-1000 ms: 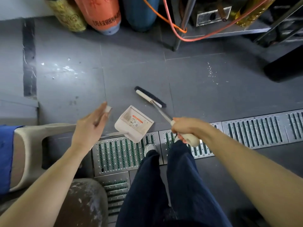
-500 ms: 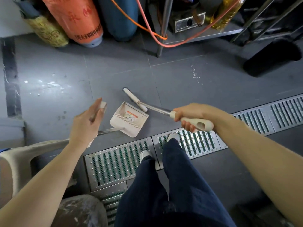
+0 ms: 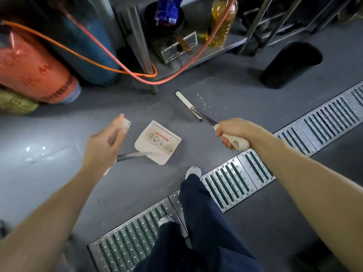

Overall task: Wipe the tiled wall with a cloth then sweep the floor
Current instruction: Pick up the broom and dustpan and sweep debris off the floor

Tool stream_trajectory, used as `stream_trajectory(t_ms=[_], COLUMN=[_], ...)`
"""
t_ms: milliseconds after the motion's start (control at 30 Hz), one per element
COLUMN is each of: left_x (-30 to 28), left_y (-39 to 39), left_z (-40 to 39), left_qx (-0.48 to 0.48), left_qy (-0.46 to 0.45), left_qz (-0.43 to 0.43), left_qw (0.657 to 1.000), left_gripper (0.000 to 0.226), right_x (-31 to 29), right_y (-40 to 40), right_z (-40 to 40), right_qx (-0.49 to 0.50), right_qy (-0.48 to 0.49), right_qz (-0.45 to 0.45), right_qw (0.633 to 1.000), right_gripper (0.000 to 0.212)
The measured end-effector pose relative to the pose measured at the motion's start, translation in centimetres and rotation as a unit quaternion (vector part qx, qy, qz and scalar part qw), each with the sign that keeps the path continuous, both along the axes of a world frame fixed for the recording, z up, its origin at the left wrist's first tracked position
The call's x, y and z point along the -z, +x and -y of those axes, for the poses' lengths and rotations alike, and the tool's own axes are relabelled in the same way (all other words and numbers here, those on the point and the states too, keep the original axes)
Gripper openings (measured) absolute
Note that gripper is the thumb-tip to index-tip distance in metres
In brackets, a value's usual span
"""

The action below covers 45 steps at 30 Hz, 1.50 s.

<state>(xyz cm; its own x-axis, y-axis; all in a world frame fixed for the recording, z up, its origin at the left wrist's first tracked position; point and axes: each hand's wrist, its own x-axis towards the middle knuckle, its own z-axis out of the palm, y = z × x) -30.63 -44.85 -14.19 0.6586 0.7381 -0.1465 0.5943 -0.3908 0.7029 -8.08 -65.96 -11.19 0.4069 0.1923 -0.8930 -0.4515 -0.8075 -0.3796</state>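
My right hand (image 3: 232, 130) grips the cream handle of a short broom, whose white-backed head (image 3: 185, 102) rests on the grey floor just left of a scatter of small white crumbs (image 3: 204, 103). My left hand (image 3: 107, 144) holds the handle of a cream dustpan (image 3: 158, 145), which lies flat on the floor between my hands with its metal shaft running back to my palm. No cloth is in view.
A metal drain grate (image 3: 227, 183) runs diagonally under my feet. Orange and blue gas cylinders (image 3: 35, 73) with orange hoses (image 3: 176, 73) stand at the back left. A steel shelf (image 3: 196, 55) carries an oil bottle. A black bin (image 3: 288, 65) stands at the right.
The broom head has swung away from the dustpan and out towards the white crumbs. The view has shifted forward and right, and the dustpan has stayed near my left hand.
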Motion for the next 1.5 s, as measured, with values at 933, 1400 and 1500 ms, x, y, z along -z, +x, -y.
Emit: stream_trajectory(t_ms=[933,1400,1500], left_x=[2.3,2.5,2.7], left_y=[27.2,30.2,30.9], left_z=[-3.2,-10.1,-11.5], left_qx=[0.099,0.274,0.312], left_qy=[-0.051,-0.008,0.043], left_qz=[-0.022,-0.004,0.002], left_qw=[0.994,0.962,0.949], left_gripper=[0.023,0.032,0.033], right_x=[2.3,0.6,2.6], right_y=[17.1,20.2,19.6], right_z=[0.1,-1.6,-2.2], right_qx=[-0.202,0.099,0.103], right_qy=[-0.092,-0.086,-0.105], right_qz=[-0.018,0.028,0.020], right_qw=[0.975,0.991,0.989], right_gripper=[0.045,0.037,0.037])
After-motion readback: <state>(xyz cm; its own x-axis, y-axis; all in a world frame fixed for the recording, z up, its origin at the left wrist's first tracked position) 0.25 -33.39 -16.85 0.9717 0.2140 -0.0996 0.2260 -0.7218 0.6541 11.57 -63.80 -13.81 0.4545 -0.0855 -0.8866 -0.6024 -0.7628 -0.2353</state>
